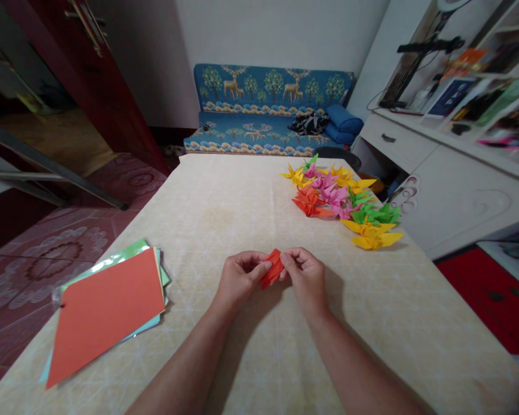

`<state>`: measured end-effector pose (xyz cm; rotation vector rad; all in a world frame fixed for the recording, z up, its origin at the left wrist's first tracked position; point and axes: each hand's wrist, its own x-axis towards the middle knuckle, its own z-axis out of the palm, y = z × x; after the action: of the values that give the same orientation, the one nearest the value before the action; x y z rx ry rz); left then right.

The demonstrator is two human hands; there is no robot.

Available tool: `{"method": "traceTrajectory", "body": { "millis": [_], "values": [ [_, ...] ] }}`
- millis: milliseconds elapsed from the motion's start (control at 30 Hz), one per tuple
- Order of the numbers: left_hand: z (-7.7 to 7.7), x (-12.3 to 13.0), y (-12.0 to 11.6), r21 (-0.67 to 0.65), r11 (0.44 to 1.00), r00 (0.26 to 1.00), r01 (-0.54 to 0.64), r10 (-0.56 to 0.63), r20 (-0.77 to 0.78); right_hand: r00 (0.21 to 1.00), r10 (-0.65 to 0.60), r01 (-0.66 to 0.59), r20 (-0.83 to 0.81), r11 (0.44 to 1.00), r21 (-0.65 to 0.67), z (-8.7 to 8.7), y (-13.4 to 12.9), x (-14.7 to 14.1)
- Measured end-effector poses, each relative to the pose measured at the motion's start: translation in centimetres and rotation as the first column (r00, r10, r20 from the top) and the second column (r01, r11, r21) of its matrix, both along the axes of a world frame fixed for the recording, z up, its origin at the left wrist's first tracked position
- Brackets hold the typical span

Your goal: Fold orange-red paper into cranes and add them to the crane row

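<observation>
A small piece of folded red-orange paper [271, 270] is held just above the table between my two hands. My left hand [243, 275] pinches its left side with thumb and fingers. On the right side my right hand [305, 274] grips it in the same way, fingertips close to those of the left. The underside of the paper and some fingers are hidden. Beyond my right hand lies a cluster of folded paper cranes in red-orange, pink [335, 193], green and yellow [372, 235].
A stack of coloured sheets, orange paper [108, 314] on top, lies at the table's left. The table [225, 202] has a pale patterned cover. Behind it stands a blue sofa [259, 106] with deer. A white cabinet [467, 190] is on the right, a red door [108, 86] on the left.
</observation>
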<state>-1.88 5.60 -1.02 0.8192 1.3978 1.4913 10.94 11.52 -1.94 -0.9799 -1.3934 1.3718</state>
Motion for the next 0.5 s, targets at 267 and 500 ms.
{"method": "traceTrajectory", "body": {
  "millis": [267,500],
  "values": [
    [0.28,-0.2,0.04,0.111,0.989,0.994,-0.099,0.092,0.06,0.987,0.018,-0.046,-0.161,0.984,-0.171,0.04,-0.21,-0.49],
    [0.03,-0.71,0.12,0.073,0.972,0.975,-0.222,0.22,0.033,0.968,0.24,-0.249,-0.066,0.946,-0.207,0.49,-0.53,-0.33]
  ]
}}
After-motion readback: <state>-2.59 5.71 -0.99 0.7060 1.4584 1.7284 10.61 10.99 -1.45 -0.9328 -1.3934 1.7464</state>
